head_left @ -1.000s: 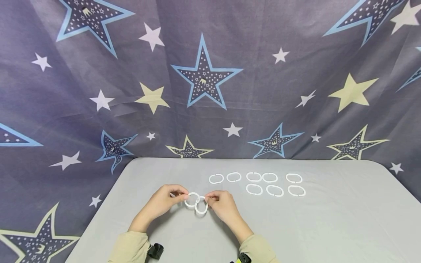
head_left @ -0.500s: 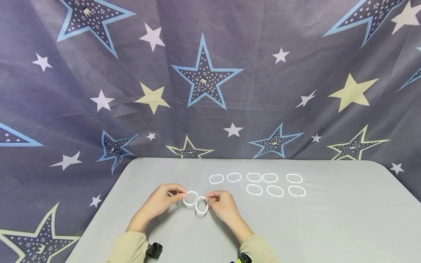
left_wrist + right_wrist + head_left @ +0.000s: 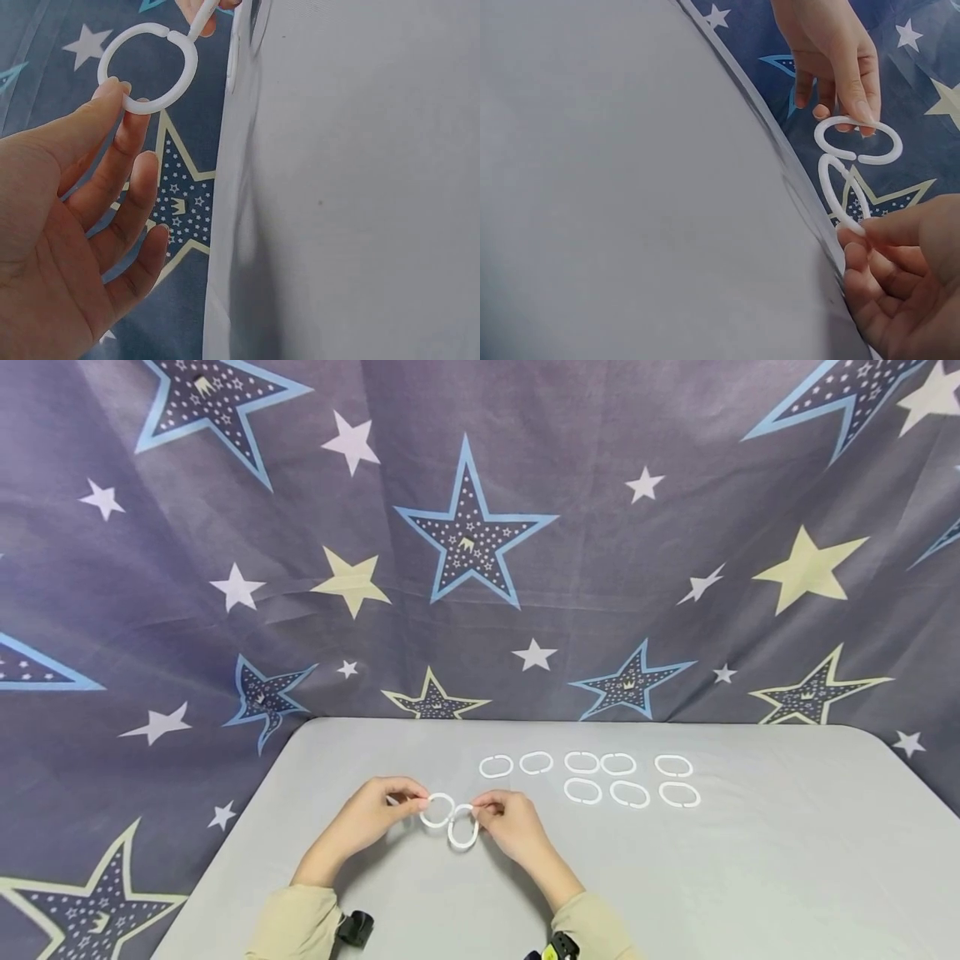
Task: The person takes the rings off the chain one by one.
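Over the near left part of the table, my left hand (image 3: 371, 820) pinches a white plastic C-shaped link (image 3: 437, 796) between thumb and fingertips. In the left wrist view that link (image 3: 103, 67) shows a narrow gap in its upper side, while the other fingers curl loosely below. My right hand (image 3: 517, 831) pinches a second white link (image 3: 462, 846) by its upper right side. Seen from the right wrist, the second link (image 3: 827, 180) hangs tilted, its top end right at the gap of the first link (image 3: 820, 136). Both links are held up off the table.
Several more white links (image 3: 582, 801) lie flat in two loose rows towards the back of the grey-covered table (image 3: 787, 860). Behind the table hangs a dark curtain (image 3: 585, 568) with a star print. Dark straps with devices (image 3: 356, 928) sit at both wrists.
A second ago the two links overlapped more; my left hand has drawn its link slightly up and left, so they now meet only at their edges. The right hand has hardly moved.
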`<state>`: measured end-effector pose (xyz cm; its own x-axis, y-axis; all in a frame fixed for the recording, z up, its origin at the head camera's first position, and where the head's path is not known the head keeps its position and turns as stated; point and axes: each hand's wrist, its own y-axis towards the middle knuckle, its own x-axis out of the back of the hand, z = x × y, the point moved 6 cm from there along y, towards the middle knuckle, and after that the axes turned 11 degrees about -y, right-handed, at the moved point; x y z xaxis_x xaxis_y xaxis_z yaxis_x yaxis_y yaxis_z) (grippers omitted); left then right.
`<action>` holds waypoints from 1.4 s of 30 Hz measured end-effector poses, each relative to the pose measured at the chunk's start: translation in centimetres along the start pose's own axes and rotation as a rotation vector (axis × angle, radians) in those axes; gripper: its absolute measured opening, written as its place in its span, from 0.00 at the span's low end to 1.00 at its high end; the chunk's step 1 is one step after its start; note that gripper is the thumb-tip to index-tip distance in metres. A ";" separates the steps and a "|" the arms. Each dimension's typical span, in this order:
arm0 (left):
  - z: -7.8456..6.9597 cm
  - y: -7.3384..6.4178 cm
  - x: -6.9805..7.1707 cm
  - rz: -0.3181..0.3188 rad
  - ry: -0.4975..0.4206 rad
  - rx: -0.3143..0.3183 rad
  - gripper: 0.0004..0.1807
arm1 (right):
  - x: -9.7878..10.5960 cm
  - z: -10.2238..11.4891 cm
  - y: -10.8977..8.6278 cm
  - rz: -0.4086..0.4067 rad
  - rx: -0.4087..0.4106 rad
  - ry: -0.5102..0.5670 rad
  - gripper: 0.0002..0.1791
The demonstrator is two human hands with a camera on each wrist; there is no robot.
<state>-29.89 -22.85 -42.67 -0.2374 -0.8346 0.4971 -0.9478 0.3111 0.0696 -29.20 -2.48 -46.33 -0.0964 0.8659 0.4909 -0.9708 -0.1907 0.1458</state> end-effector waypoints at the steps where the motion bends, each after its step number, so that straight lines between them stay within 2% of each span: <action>1: 0.0 0.0 0.0 -0.001 -0.001 0.007 0.08 | 0.1 0.0 0.0 0.002 0.003 -0.001 0.05; 16: -0.1 -0.2 0.4 -0.027 0.007 0.013 0.08 | 2.1 0.1 0.3 -0.109 0.016 -0.070 0.05; 25: -0.3 -0.2 1.0 -0.044 0.003 0.005 0.07 | 4.1 0.3 0.7 -0.134 0.025 -0.178 0.04; 34: -0.4 -0.1 1.2 -0.046 0.011 -0.005 0.07 | 6.1 0.8 1.5 -0.088 0.075 -0.270 0.02; 37: -0.5 -0.2 1.2 -0.048 0.017 -0.001 0.06 | 6.5 0.6 2.0 -0.039 0.098 -0.281 0.02; 42: -0.4 -0.2 1.2 -0.046 0.011 -0.006 0.07 | 7.2 0.2 2.7 0.070 0.185 -0.311 0.04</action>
<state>-29.88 -23.70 -41.73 -0.1915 -0.8427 0.5032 -0.9564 0.2753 0.0972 -32.42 3.11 -42.21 -0.0622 0.6713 0.7386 -0.9054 -0.3493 0.2412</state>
